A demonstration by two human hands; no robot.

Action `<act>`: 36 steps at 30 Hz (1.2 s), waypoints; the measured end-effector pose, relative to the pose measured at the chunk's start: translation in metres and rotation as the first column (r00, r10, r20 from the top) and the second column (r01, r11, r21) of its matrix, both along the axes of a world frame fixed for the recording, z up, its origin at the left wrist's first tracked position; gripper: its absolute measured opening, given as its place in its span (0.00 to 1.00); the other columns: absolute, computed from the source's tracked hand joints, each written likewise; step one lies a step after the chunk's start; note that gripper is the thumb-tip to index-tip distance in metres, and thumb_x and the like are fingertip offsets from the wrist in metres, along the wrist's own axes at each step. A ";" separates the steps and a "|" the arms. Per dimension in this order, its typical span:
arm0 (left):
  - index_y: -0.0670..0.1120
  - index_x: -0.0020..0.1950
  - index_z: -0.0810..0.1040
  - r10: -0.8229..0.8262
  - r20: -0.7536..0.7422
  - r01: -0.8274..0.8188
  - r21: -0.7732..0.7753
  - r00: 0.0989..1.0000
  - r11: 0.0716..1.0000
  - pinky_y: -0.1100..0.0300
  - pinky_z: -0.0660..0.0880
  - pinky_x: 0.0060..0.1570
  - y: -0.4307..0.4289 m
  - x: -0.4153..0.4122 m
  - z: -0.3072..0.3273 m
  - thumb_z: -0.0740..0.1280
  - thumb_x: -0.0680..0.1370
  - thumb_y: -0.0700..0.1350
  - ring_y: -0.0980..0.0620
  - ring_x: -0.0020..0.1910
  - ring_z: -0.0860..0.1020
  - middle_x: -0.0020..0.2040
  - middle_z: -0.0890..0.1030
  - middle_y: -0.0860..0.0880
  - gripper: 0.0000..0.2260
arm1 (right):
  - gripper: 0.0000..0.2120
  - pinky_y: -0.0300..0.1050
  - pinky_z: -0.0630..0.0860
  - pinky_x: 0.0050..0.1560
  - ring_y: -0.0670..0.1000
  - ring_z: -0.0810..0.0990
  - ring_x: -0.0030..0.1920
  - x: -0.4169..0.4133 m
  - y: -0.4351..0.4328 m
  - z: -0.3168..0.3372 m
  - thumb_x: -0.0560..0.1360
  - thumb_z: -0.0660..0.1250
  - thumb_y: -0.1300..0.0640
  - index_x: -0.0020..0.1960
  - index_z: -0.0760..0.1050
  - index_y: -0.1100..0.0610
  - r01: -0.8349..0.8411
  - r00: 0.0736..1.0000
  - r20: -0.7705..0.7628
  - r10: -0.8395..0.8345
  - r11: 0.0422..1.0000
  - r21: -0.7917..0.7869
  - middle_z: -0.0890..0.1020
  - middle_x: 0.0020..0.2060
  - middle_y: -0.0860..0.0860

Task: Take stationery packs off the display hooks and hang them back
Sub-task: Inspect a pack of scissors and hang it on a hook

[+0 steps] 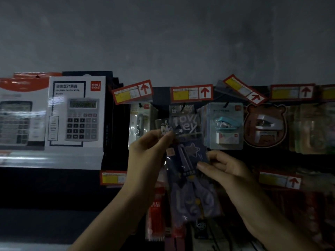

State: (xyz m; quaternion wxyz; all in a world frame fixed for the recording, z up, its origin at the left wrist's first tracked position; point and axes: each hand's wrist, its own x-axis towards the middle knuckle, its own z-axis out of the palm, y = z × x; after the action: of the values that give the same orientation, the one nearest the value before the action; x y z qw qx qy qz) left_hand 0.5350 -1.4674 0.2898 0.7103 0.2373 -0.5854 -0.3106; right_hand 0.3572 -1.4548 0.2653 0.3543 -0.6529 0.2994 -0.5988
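Note:
A clear pack with purple scissors point(188, 171) and a dark card printed with pale letters hangs tilted in front of the display. My left hand point(146, 156) pinches its upper left edge by the drink sticker. My right hand point(221, 166) pinches the pack's right edge at mid height. The pack's top sits just below a hook point(184, 107) under a red price tag point(191, 93). More packs of the same kind hang behind it.
Calculator boxes point(76, 113) stand on a shelf at the left. To the right hang a blue stapler pack point(225, 125) and a bear-shaped pack point(265, 125). Red pen packs point(156, 212) hang below. A grey wall rises above the display.

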 end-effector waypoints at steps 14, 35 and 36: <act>0.46 0.76 0.71 0.992 0.120 -0.479 -0.868 0.045 0.127 0.50 0.79 0.54 -0.055 0.006 0.067 0.75 0.77 0.47 0.44 0.62 0.77 0.68 0.76 0.43 0.29 | 0.05 0.49 0.80 0.46 0.56 0.88 0.46 -0.028 -0.031 0.021 0.80 0.69 0.57 0.52 0.84 0.56 0.164 0.980 0.117 -0.161 0.986 -0.015 0.88 0.45 0.54; 0.48 0.61 0.80 0.963 0.170 -0.483 -0.838 0.211 0.254 0.55 0.69 0.47 -0.050 0.015 0.129 0.63 0.85 0.45 0.44 0.44 0.81 0.49 0.85 0.46 0.08 | 0.08 0.43 0.76 0.40 0.54 0.83 0.39 0.008 -0.071 0.065 0.78 0.72 0.57 0.41 0.78 0.57 0.210 0.961 0.177 -0.212 0.977 0.031 0.85 0.39 0.56; 0.48 0.61 0.80 0.959 0.188 -0.479 -0.835 0.213 0.270 0.55 0.70 0.46 -0.050 0.017 0.131 0.63 0.85 0.45 0.45 0.43 0.81 0.49 0.85 0.46 0.08 | 0.06 0.43 0.78 0.39 0.53 0.84 0.39 0.010 -0.072 0.067 0.78 0.72 0.57 0.44 0.80 0.59 0.199 0.963 0.180 -0.202 0.979 0.034 0.86 0.39 0.54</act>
State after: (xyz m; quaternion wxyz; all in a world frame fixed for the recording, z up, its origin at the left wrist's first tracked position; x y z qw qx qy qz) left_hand 0.5516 -1.5176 0.4204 0.5225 0.3479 -0.6555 0.4198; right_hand 0.3674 -1.5266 0.3326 0.3229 -0.5588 0.3350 -0.6865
